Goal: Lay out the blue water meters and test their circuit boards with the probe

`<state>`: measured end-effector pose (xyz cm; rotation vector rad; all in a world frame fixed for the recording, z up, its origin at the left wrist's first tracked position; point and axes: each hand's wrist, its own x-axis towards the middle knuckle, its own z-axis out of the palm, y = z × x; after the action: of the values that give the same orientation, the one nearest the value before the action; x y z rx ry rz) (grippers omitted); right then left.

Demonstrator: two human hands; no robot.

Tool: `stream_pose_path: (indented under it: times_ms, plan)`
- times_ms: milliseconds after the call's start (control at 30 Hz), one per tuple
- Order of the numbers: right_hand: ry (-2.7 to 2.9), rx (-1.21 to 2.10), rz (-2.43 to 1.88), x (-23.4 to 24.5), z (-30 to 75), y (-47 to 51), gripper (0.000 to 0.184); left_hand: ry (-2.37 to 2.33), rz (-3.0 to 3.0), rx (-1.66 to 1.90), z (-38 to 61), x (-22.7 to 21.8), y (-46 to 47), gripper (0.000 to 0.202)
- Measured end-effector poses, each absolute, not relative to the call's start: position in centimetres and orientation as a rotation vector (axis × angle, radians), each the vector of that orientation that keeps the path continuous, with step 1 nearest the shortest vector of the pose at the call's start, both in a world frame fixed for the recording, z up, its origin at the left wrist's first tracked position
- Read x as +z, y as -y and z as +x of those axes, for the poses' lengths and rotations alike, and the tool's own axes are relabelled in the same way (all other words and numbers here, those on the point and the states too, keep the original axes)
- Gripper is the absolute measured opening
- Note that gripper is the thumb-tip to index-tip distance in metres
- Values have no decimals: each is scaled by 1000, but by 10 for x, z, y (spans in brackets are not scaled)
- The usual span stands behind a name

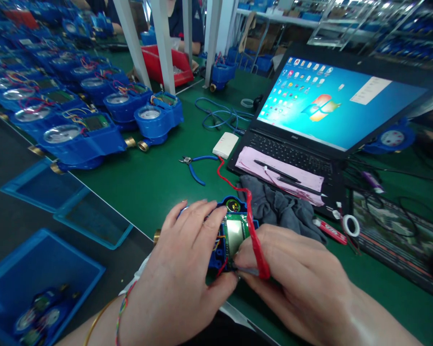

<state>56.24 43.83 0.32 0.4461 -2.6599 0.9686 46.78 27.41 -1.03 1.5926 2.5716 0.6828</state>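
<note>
A blue water meter with an open electronics housing lies at the table's near edge, its small display and green circuit board facing up. My left hand is wrapped over its left side, fingers across the top and thumb at the near edge. A red wrapped cable runs from a small white box over the meter into my right hand. The fingers of that hand pinch the cable's end against the near corner of the board, beside thin red wires. The very tip is hidden by my fingers.
A laptop stands behind, with pens on pink paper and a grey cloth before it. Blue-handled cutters lie nearby. Several water meters fill the left. A blue bin sits below. A person sits beyond the posts.
</note>
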Motion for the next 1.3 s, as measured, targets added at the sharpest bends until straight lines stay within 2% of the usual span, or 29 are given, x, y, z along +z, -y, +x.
stream_pose_path:
  times_ms: [500,1300]
  plan:
    - [2740,1267,424,11,555,-442,9,-2646,1786,605,464,-12,-273,61]
    - [2705,1228,415,12,552,-442,14,-2621,1778,638,464,-12,-271,61]
